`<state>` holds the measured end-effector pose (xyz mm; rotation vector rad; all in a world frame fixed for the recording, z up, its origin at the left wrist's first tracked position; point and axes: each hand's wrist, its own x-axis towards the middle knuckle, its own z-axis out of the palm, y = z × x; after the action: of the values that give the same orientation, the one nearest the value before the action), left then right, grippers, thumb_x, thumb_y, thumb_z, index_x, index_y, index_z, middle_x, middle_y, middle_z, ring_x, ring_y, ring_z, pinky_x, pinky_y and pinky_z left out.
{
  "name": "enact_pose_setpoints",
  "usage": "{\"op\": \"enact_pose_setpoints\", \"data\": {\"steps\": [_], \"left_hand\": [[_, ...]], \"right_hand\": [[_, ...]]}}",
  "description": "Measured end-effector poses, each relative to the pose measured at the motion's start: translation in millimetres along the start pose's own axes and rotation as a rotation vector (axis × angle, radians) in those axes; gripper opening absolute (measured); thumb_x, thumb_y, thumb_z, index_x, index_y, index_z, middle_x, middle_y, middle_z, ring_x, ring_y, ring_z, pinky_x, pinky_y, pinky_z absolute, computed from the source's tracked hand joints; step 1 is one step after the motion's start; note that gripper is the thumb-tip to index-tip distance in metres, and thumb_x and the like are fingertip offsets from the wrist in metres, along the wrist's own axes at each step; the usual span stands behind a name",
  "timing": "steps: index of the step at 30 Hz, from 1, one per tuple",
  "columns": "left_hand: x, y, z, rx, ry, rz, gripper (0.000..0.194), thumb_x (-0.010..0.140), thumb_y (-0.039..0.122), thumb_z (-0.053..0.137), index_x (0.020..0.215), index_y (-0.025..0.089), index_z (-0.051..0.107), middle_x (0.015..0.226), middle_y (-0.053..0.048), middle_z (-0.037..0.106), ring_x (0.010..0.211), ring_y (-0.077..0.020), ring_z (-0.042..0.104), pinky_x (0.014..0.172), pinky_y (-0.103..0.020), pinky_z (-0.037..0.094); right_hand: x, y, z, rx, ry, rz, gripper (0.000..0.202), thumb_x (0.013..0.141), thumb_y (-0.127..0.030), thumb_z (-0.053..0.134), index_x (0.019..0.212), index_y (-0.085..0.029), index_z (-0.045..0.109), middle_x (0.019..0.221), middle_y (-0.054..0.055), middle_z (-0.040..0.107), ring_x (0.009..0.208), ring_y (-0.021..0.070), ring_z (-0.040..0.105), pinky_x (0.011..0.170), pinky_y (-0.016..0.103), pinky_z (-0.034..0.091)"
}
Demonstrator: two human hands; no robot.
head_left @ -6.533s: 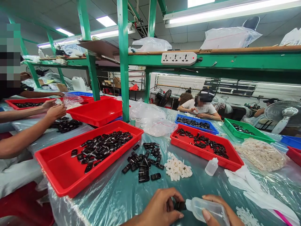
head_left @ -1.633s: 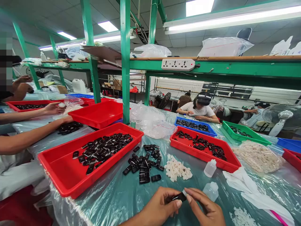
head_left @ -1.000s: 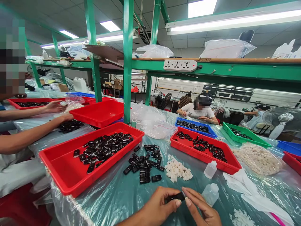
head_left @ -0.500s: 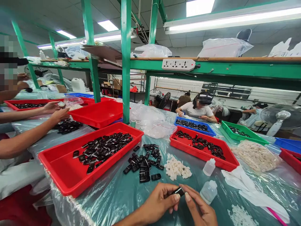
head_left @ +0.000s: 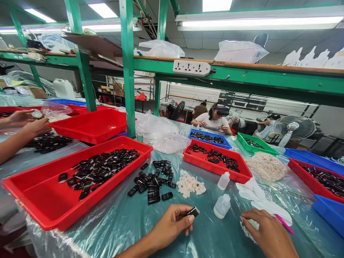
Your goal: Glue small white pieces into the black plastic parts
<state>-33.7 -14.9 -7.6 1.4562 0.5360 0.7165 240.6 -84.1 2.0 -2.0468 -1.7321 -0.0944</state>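
My left hand [head_left: 176,224] pinches a small black plastic casing [head_left: 192,212] between thumb and fingers, above the plastic-covered table. To the right, my right hand [head_left: 268,229] reaches down over a pile of tiny white parts [head_left: 247,229], partly hiding it. Its thumb and index fingertips come together at the pile's edge; whatever is between them is too small to make out. Beyond my left hand lies a heap of black casings [head_left: 154,182], with a heap of larger off-white pieces [head_left: 189,184] beside it. Two small clear bottles, a nearer one [head_left: 222,206] and a farther one [head_left: 223,181], stand between my hands.
A large red tray [head_left: 32,193] of black casings sits at left, another red tray [head_left: 215,168] ahead. A white cloth [head_left: 258,197] and pink pen [head_left: 285,224] lie at right, near a blue tray [head_left: 329,215]. A co-worker's hands [head_left: 32,123] work at far left. Green shelf posts [head_left: 127,71] rise ahead.
My right hand has left the casing and moved right to the pile of tiny white parts. My left hand keeps hold of the casing. The view has turned right.
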Motion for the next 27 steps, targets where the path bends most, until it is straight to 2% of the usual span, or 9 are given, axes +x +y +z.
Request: {"op": "enact_pose_setpoints", "data": {"steps": [3,7,12,17,20,23,25,27], "left_hand": [[0,-2,-0.1,0.002,0.006,-0.004,0.048,0.073,0.054,0.061,0.085,0.008,0.064,0.061,0.001,0.051,0.051,-0.0068,0.043,0.051,-0.020,0.034],[-2,-2,0.0,0.006,0.008,-0.021,0.052,0.070,0.057,0.061,0.086,0.007,0.064,0.060,0.001,0.051,0.051,-0.0072,0.043,0.051,-0.021,0.036],[-2,0,1.4,0.002,0.015,-0.031,0.054,0.069,0.058,0.062,0.089,0.007,0.064,0.059,0.001,0.050,0.051,-0.0080,0.043,0.052,-0.021,0.037],[-1,0,1.9,-0.007,0.007,-0.023,0.054,0.068,0.058,0.063,0.089,0.009,0.065,0.059,0.001,0.050,0.052,-0.0085,0.044,0.053,-0.022,0.038],[-2,-2,1.3,-0.035,0.009,-0.020,0.054,0.067,0.058,0.063,0.088,0.008,0.066,0.060,0.001,0.050,0.053,-0.0086,0.045,0.053,-0.022,0.039],[-3,-3,1.1,-0.064,-0.015,-0.023,0.053,0.068,0.058,0.063,0.086,0.008,0.066,0.062,0.000,0.052,0.054,-0.0081,0.045,0.055,-0.022,0.039],[-3,-2,1.7,-0.081,-0.043,-0.030,0.052,0.069,0.057,0.063,0.087,0.008,0.067,0.063,-0.001,0.053,0.054,-0.0078,0.046,0.056,-0.022,0.039],[-4,0,2.5,-0.101,-0.059,-0.040,0.053,0.069,0.057,0.063,0.090,0.008,0.067,0.064,-0.001,0.053,0.054,-0.0077,0.047,0.056,-0.022,0.038]], "right_hand": [[2,6,5,-0.175,-0.117,-0.020,0.021,0.075,-0.029,0.054,0.069,-0.029,0.073,0.081,0.004,0.072,0.084,0.0274,0.063,0.073,0.041,0.043],[-1,-2,7,-0.283,-0.223,-0.014,0.026,0.081,-0.024,0.049,0.071,-0.024,0.073,0.082,0.005,0.071,0.088,0.0272,0.060,0.076,0.041,0.039],[0,-9,4,-0.361,-0.241,0.008,0.029,0.083,-0.021,0.044,0.071,-0.021,0.070,0.084,0.006,0.070,0.088,0.0282,0.060,0.076,0.042,0.037],[7,-17,7,-0.408,-0.232,0.032,0.026,0.076,-0.011,0.044,0.067,-0.016,0.068,0.074,0.012,0.070,0.084,0.0336,0.061,0.071,0.043,0.037],[10,-15,4,-0.403,-0.236,0.038,0.028,0.073,-0.010,0.042,0.063,-0.019,0.067,0.070,0.010,0.070,0.081,0.0330,0.063,0.067,0.042,0.039],[11,-9,-3,-0.315,-0.215,0.060,0.025,0.075,-0.018,0.045,0.067,-0.023,0.069,0.076,0.007,0.071,0.079,0.0302,0.064,0.067,0.040,0.041],[11,-10,-8,-0.120,-0.182,0.059,0.021,0.075,-0.028,0.049,0.071,-0.026,0.070,0.083,0.005,0.071,0.080,0.0276,0.064,0.068,0.037,0.043],[8,-20,-10,0.165,-0.148,0.030,0.021,0.073,-0.038,0.053,0.073,-0.028,0.070,0.085,0.004,0.070,0.079,0.0249,0.063,0.063,0.031,0.045]]}}
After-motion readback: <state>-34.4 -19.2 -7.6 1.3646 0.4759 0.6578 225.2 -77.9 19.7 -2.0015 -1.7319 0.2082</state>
